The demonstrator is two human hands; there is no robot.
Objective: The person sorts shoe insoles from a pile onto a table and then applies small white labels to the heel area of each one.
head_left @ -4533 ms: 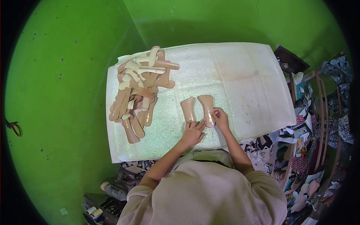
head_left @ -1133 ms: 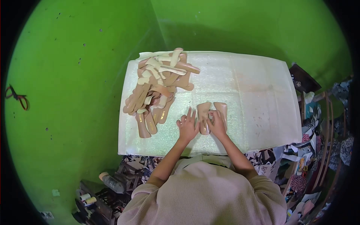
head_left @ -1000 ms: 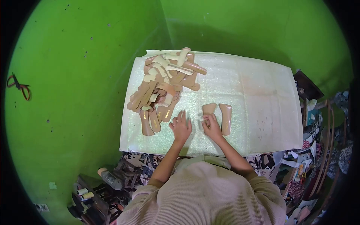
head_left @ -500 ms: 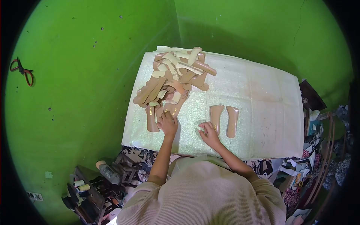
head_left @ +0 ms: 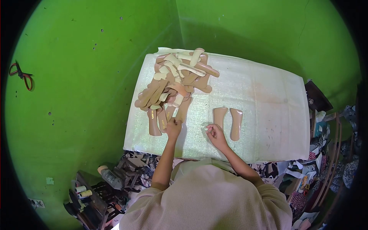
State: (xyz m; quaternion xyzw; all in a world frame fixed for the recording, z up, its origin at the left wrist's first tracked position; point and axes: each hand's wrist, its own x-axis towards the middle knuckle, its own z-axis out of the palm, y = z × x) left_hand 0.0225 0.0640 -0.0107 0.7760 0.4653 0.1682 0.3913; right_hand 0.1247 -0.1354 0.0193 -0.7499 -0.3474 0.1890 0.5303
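My left hand [head_left: 174, 128] is closed at the lower end of a tan insole [head_left: 184, 109], below a heap of tan and cream insoles [head_left: 155, 92]. Two more tan insoles with gold lettering, one [head_left: 154, 124] at the far left and one [head_left: 164, 120] beside it, stick out under the heap. My right hand [head_left: 215, 135] hovers by a tan insole [head_left: 219, 116] and covers its lower part; its fingers are curled, and whether they hold anything is too small to tell. A glossy tan insole [head_left: 236, 124] lies just to the right.
The insoles lie on a table with a pale cover [head_left: 268, 115]. Red-handled scissors [head_left: 21, 75] hang on the green wall. At the lower left are a clear bottle [head_left: 111, 177] and thread spools [head_left: 85, 193]. Fabric scraps [head_left: 299, 199] fill the lower right.
My left hand has moved slightly down and right, and the lettered insoles beside it have shifted. My right hand has moved slightly right, over the lower part of the insole there.
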